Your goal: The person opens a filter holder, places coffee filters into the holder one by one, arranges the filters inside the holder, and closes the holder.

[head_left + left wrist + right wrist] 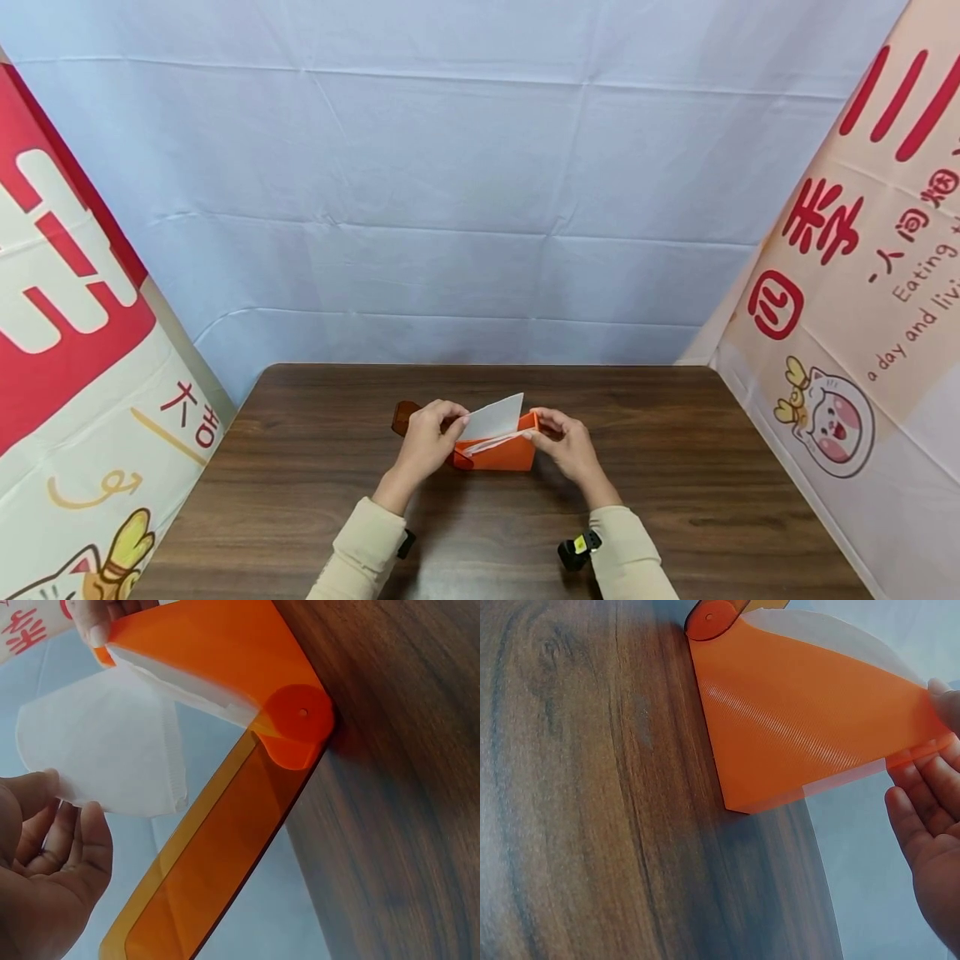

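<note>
An orange filter box [504, 457] stands on the table, its top uncovered. Its see-through amber lid [217, 855] is swung out to the left on a round hinge. My left hand [426, 442] pinches the lower corner of a white coffee filter paper [105, 742], thumb on one side and fingers on the other. That paper rises above the box at a slant, its crimped seam showing in the left wrist view. More white filter papers [184, 688] lie inside along the opening. My right hand [567, 443] grips the box's right end, thumb at the upper edge and fingers round the end wall.
The dark wooden table [315, 500] extends around the box on all sides. A pale cloth [450, 208] hangs behind its far edge, with printed cloths to the left and right. A small black wrist device [576, 550] sits by the right sleeve.
</note>
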Available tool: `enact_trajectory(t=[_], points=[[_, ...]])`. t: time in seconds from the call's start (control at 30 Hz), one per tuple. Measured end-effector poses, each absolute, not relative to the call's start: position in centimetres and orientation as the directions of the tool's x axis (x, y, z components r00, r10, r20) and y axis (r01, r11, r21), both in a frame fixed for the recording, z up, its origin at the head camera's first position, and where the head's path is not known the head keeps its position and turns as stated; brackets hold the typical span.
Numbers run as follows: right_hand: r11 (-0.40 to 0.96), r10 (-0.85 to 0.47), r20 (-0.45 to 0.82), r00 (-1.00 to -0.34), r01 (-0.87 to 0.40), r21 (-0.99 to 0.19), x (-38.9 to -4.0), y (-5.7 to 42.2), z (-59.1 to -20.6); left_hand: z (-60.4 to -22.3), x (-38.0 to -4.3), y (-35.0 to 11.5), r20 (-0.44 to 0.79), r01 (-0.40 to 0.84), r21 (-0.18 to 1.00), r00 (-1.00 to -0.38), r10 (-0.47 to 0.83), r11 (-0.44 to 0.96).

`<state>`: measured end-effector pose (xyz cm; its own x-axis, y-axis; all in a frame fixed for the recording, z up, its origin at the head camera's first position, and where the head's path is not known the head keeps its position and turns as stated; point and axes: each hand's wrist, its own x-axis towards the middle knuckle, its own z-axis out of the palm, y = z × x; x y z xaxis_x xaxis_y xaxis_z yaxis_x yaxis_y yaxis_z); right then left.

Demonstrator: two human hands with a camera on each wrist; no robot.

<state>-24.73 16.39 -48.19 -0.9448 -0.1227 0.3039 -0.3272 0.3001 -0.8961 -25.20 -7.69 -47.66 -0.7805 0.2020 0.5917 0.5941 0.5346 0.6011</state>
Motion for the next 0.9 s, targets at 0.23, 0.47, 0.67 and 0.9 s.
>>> enact_trajectory(t=[0.23,0.47,0.67,0.9], points=[[0.3,-0.116,0.295,-0.948,-0.317,-0.9,-24.8,16.4,-48.3,-47.8,-25.3,-7.3,0.543,0.563,0.63,-0.812,0.214,0.535],[0.299,-0.111,0.282,-0.953,-0.303,-0.905,-24.8,16.4,-48.2,-48.1,-25.5,-7.0,0.484,0.526,0.616,-0.84,0.245,0.587],[0.289,-0.103,0.3,-0.948,-0.317,-0.903,-26.0,16.9,-50.4,-48.4,-25.7,-6.7,0.454,0.515,0.612,-0.85,0.267,0.6],[0.258,-0.118,0.406,-0.906,-0.423,-0.869,-26.6,17.4,-51.9,-48.8,-26.0,-6.4,0.44,0.513,0.598,-0.852,0.283,0.616]])
